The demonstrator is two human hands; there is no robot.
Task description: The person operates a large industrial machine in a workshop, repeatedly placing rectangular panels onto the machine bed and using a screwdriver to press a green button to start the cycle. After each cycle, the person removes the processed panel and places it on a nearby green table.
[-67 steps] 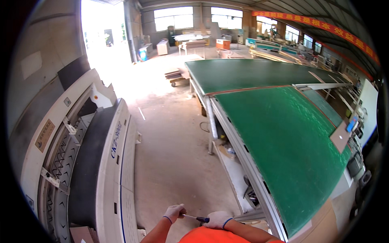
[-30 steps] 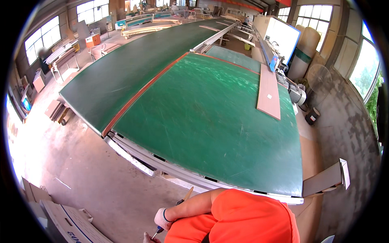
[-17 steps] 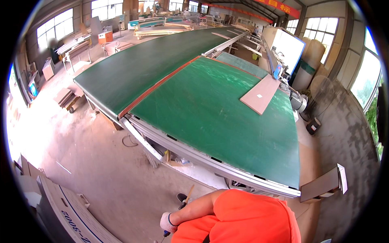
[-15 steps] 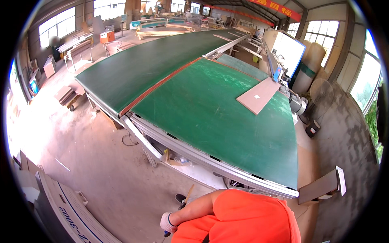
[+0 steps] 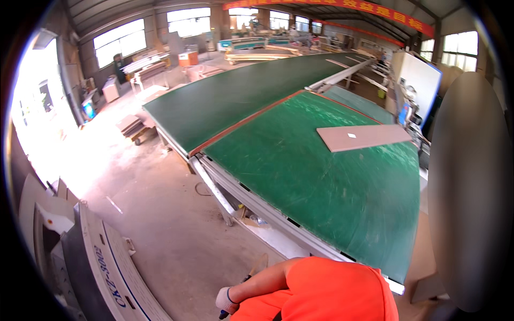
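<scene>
Right grip (image 5: pixel 227 300) closed round my dark-blue handle (image 5: pixel 223 315), clear of green surface (image 5: pixel 300 182)'s near edge. 1 brown board (image 5: pixel 369 137) (white patch (image 5: pixel 352 136) on top) by its right edge.

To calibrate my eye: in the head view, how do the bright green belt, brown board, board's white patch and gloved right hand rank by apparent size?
Largest to smallest:
1. Bright green belt
2. Brown board
3. Gloved right hand
4. White patch
</scene>
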